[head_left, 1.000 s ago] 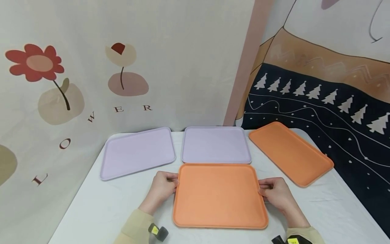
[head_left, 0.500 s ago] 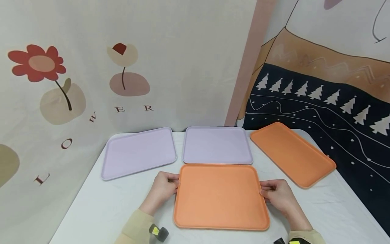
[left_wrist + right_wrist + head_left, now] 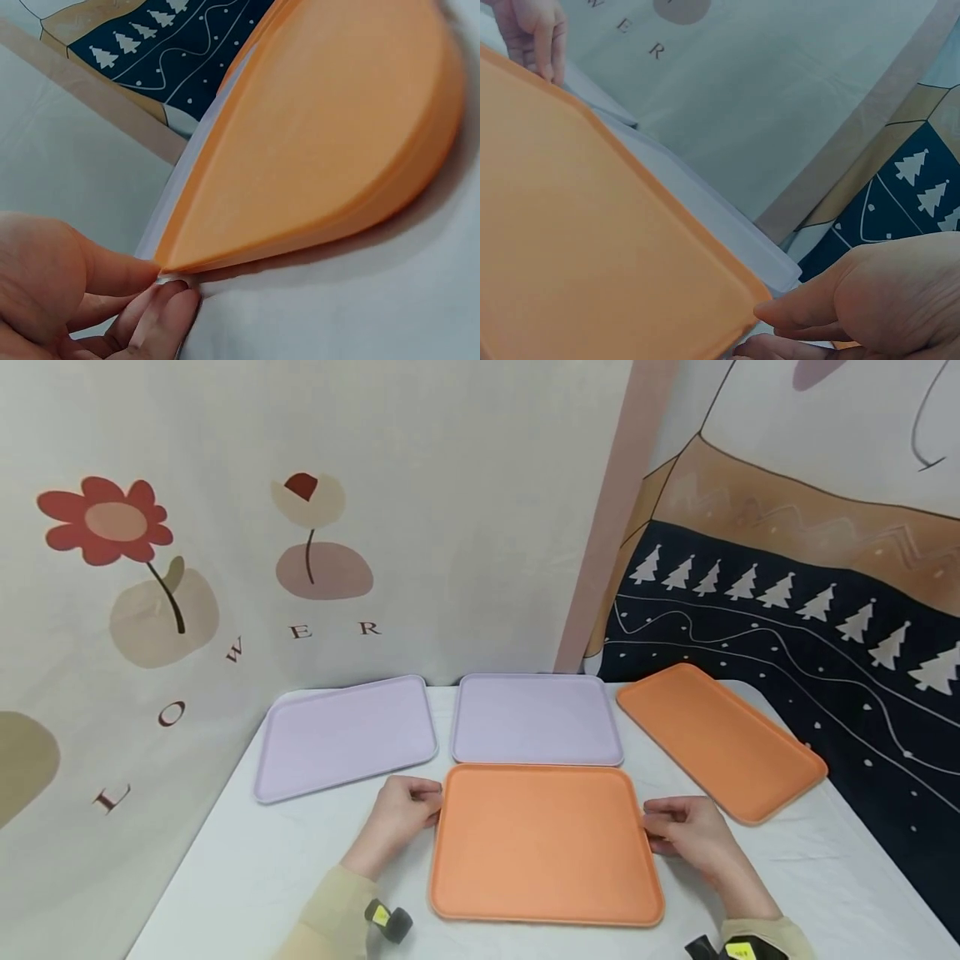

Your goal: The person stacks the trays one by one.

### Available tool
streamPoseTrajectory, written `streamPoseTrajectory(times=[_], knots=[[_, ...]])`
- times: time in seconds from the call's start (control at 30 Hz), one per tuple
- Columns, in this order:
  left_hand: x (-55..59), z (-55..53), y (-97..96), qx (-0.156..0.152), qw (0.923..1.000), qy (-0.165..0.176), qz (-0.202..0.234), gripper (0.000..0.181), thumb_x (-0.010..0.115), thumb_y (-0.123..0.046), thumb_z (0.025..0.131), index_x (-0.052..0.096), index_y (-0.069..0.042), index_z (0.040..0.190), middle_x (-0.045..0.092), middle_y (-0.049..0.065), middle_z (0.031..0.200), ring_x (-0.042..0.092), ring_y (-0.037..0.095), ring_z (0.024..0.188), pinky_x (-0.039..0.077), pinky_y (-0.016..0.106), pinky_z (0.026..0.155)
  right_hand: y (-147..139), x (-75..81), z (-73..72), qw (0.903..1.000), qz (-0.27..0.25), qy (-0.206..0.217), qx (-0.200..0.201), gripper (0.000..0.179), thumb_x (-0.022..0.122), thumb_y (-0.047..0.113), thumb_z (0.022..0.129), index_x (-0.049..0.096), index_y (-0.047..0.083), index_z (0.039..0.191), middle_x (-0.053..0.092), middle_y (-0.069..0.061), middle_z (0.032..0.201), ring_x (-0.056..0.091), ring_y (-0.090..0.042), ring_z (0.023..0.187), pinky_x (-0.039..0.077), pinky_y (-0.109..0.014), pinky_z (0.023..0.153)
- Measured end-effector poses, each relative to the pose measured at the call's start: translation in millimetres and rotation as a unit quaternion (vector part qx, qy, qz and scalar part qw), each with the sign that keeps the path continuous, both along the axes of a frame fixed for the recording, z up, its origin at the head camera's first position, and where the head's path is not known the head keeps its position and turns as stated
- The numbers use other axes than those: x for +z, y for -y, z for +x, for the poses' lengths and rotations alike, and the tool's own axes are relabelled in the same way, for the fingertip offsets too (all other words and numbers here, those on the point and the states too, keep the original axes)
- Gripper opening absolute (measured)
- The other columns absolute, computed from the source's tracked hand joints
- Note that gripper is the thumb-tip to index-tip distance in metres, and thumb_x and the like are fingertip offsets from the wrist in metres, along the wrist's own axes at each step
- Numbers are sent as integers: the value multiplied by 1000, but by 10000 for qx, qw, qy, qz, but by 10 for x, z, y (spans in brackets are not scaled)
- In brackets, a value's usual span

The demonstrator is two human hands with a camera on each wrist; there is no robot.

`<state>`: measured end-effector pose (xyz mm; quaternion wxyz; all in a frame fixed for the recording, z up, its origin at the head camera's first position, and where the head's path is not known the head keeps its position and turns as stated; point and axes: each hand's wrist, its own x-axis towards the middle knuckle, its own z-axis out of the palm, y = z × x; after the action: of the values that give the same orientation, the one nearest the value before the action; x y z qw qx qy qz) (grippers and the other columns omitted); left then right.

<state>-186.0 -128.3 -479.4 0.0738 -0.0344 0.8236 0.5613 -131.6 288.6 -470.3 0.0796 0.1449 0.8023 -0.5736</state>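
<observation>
An orange tray (image 3: 547,843) lies flat at the front of the white-covered table. At its left edge is my left hand (image 3: 397,818), fingertips and thumb right beside the rim. My right hand (image 3: 690,835) is at the opposite edge, its fingers loosely bent and the thumb low. In the left wrist view the thumb (image 3: 124,274) tip meets the tray's corner, with the other fingers below it. The right wrist view has the thumb (image 3: 795,307) at the tray's far corner and the fingers lower, apart from it.
Behind the orange tray, almost touching it, is a lilac tray (image 3: 536,718). Another lilac tray (image 3: 345,739) lies angled at the left, and a second orange tray (image 3: 720,743) angled at the right. A printed cloth (image 3: 465,527) hangs behind the table.
Both hands have loosened at the tray's edges; the right hand has shifted slightly right and its wrist outward. The tray has stayed in place. The head view has tipped slightly.
</observation>
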Motion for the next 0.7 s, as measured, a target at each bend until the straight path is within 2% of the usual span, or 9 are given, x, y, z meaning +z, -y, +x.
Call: streamPoseTrajectory(times=[0.13, 0.3, 0.5, 0.7], knots=[[70, -128, 12, 54, 9995, -97, -297, 25, 70, 2, 92, 74, 10, 116, 71, 11, 91, 70, 17, 77, 62, 29, 68, -48, 56, -80, 9996, 85, -253, 99, 40, 70, 2, 99, 60, -19, 131, 74, -17, 104, 74, -19, 88, 66, -35, 74], [206, -320, -23, -106, 9964, -294, -788, 23, 70, -1, 93, 75, 7, 115, 73, 6, 84, 68, 15, 71, 58, 27, 62, -117, 149, -207, 9972, 423, -551, 285, 39, 71, 2, 98, 62, -20, 129, 74, -21, 110, 73, -19, 92, 66, -35, 77], [359, -566, -73, -229, 9926, -528, -1066, 24, 72, 0, 94, 75, 9, 116, 77, 12, 92, 73, 20, 73, 62, 30, 64, -131, 300, -437, 9971, 518, -371, 416, 39, 70, 5, 100, 62, -17, 130, 71, -24, 117, 74, -29, 99, 65, -39, 83], [380, -836, -89, -274, 9932, -449, -1038, 25, 71, -4, 96, 75, 8, 118, 77, 15, 98, 74, 20, 77, 62, 28, 70, -122, 383, -684, 9973, 275, -371, 575, 44, 70, 7, 101, 58, -19, 135, 68, -27, 122, 74, -28, 101, 64, -41, 88]])
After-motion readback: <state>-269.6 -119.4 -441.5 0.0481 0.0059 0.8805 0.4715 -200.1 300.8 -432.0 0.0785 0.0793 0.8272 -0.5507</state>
